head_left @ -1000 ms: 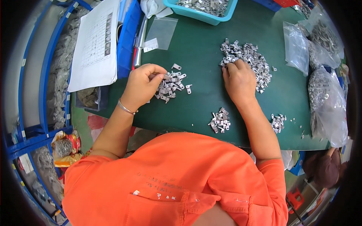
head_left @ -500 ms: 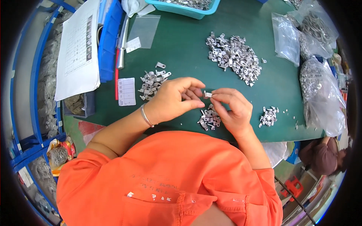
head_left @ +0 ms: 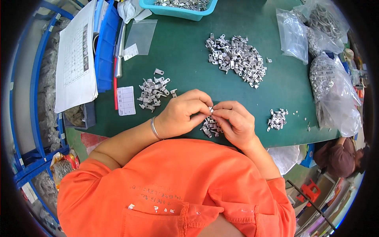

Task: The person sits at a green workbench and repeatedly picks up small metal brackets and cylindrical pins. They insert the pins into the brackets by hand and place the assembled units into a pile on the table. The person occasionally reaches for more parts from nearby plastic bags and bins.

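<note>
A small silvery metal bracket (head_left: 211, 110) is pinched between both hands near the table's front edge. My left hand (head_left: 188, 113), with a bangle on the wrist, closes its thumb and fingers on the bracket's left side. Thumb and fingertips of my right hand (head_left: 236, 122) grip it from the right; the fingers hide most of it. Just below the hands lies a little pile of brackets (head_left: 210, 127). Another heap of brackets (head_left: 153, 91) is to the left, a larger heap (head_left: 238, 59) lies farther back, and a small cluster (head_left: 277, 119) sits to the right.
The green table (head_left: 181, 51) carries a turquoise basket (head_left: 185, 14) of metal parts at the back. Along the left are a blue bin (head_left: 107, 51), paper sheets (head_left: 77, 59), a red pen (head_left: 116, 83) and a label card (head_left: 126, 101). Clear bags of parts (head_left: 327, 83) stand at right; a person (head_left: 337, 160) is beyond.
My left hand, previously open beside the bracket, has closed on it. The right hand has brought the bracket a little lower. The whole view has shifted slightly.
</note>
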Motion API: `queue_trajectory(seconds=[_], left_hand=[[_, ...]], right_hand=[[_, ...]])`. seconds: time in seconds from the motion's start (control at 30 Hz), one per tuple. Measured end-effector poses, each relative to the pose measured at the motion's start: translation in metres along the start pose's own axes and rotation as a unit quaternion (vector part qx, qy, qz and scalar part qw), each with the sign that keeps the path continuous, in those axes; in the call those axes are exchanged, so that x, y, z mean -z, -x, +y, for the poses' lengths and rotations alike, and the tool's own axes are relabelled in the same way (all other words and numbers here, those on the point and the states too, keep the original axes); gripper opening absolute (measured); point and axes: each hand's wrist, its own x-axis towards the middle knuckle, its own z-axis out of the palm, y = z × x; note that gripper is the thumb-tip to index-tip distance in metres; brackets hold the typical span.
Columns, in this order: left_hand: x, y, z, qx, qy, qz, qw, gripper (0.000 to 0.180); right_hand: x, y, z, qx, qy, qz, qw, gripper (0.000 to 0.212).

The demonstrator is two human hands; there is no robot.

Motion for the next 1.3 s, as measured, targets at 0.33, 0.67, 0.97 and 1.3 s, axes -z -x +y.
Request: queue_trajectory(seconds=[0.33,0.67,0.97,1.3], left_hand=[[0.005,-0.002,0.005,0.209,0.200,0.004,0.957,0.015],[0.000,-0.001,0.002,0.073,0.054,-0.010,0.996,0.012],[0.012,0.003,-0.001,0.020,-0.071,-0.018,0.997,0.011],[0.072,0.010,-0.003,0.064,-0.258,0.022,0.964,0.018]], right_hand=[[0.013,-0.002,0.008,0.047,0.008,0.076,0.996,0.027],[0.012,0.003,0.005,-0.033,-0.012,-0.018,0.999,0.017],[0.026,-0.024,0.028,-0.092,0.197,0.035,0.975,0.013],[0.003,-0.043,0.051,-0.011,0.312,0.028,0.950,0.026]])
